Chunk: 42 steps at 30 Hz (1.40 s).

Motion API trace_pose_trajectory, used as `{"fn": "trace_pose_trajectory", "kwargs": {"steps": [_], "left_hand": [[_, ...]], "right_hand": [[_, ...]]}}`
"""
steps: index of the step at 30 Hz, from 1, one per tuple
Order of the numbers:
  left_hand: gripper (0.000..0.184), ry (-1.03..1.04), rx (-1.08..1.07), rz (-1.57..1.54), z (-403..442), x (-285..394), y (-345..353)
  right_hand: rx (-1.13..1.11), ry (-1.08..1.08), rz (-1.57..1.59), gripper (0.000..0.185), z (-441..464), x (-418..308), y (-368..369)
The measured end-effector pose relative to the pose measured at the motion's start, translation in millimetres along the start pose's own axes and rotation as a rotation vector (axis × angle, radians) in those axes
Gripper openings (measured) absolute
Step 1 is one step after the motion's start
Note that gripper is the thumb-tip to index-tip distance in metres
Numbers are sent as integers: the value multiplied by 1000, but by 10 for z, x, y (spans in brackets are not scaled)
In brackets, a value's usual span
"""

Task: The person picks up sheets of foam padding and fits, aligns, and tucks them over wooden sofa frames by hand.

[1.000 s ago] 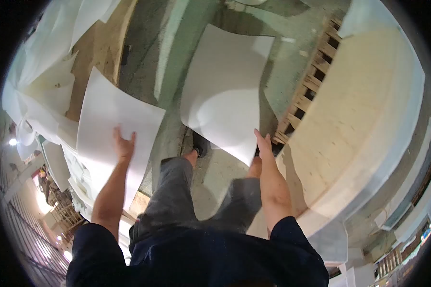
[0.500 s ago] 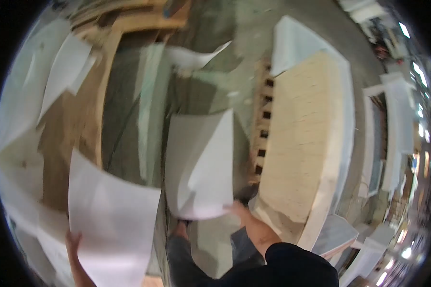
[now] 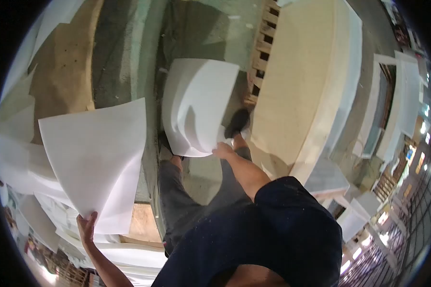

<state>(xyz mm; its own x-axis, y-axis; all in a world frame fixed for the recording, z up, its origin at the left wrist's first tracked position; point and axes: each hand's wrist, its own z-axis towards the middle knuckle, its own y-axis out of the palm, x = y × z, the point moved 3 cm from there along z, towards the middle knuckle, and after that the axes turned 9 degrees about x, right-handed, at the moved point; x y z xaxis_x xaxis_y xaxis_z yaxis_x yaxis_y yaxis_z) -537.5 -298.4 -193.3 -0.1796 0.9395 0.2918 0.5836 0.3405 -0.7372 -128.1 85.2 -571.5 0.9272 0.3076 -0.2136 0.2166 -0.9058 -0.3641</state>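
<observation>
A white sheet [image 3: 98, 153] spreads out at the left, its surface gently curved. My left hand [image 3: 87, 226] pinches its lower edge, thumb on top and the fingers partly hidden beneath. A second white sheet [image 3: 196, 100] hangs in front of my legs, bent near its lower edge. My right hand [image 3: 222, 150] is closed on this sheet's lower right corner. The two sheets are apart, with a strip of floor between them.
A large block with a pale wooden top [image 3: 292, 81] stands at the right, beside a slatted wooden pallet [image 3: 263, 52]. Brown board [image 3: 62, 71] and more white sheets lie at the left. My dark shoe [image 3: 238, 122] is near the pallet.
The view has swung round. My left hand has moved from the left sheet's face to its lower edge, and my right hand has closed on the other sheet's corner.
</observation>
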Motion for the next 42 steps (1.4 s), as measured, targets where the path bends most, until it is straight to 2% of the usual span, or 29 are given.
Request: {"fn": "trace_pose_trajectory", "kwargs": {"steps": [2,3,4,5,7,9,12,15,16,19,22,24,25,26,27,28,29,32,35,36,37,38,40,42], "left_hand": [[40,47,-8,-52,92,-294,-17],[45,186,78,31,190,-334,-58],[48,164,34,18,290,-338,-8],[51,121,-17,31,349,-327,-47],[53,120,-89,43,278,-337,-257],[52,232,-89,-60,270,-169,-192],[55,263,-133,-28,264,-167,-293],[55,257,-134,-37,198,-78,-257],[54,255,-128,-42,158,-23,-276],[55,321,-52,81,32,103,-310],[58,299,-17,-50,-52,103,-429],[61,232,46,111,-313,214,-615],[62,236,251,99,-375,56,-707],[63,202,309,-126,-182,-418,-835],[63,217,387,-171,-187,-451,-748],[63,237,433,-167,-387,-138,-515],[63,253,413,-175,-637,254,-221],[62,378,178,-272,-1249,1345,629],[62,589,-195,-398,-1968,2382,1460],[62,663,-335,-429,-2221,2692,1697],[62,738,-474,-446,-2479,2935,1902],[62,796,-606,-464,-2726,3130,2055],[62,890,-833,-462,-3113,3318,2301],[62,996,-1015,-416,-3380,3497,2388]], "right_hand": [[95,36,55,51,-70,105,198],[304,-86,41,50,-10,9,367],[482,-188,-16,49,-127,82,565],[225,34,102,46,-268,-117,492],[218,-5,181,43,-456,-524,471],[402,-97,23,50,-594,-807,398],[337,-40,211,47,-789,-880,176],[267,-104,303,45,-805,-924,130],[289,-175,366,43,-1087,-1056,-19],[267,-246,767,43,-1280,-1161,203],[239,-208,862,40,-1547,-1261,153],[234,-302,904,40,-1779,-1290,-108],[248,-471,876,39,-1982,-1294,-419],[320,-452,992,39,-1636,-1267,-227],[207,-478,1260,39,-1797,-1259,-544],[91,-430,1359,35,-1965,-1270,-952],[82,-433,1089,29,-2288,-1148,-1529],[59,-699,1654,31,-2899,-1173,-2654],[428,-661,1606,47,-3530,-593,-3652],[540,-660,1656,54,-4167,-400,-3947],[462,-729,1769,50,-4043,-127,-4117],[518,-873,1890,44,-4805,36,-4275],[675,-1032,2037,39,-5582,463,-4268],[799,-1370,1966,41,-6085,844,-4029]]}}
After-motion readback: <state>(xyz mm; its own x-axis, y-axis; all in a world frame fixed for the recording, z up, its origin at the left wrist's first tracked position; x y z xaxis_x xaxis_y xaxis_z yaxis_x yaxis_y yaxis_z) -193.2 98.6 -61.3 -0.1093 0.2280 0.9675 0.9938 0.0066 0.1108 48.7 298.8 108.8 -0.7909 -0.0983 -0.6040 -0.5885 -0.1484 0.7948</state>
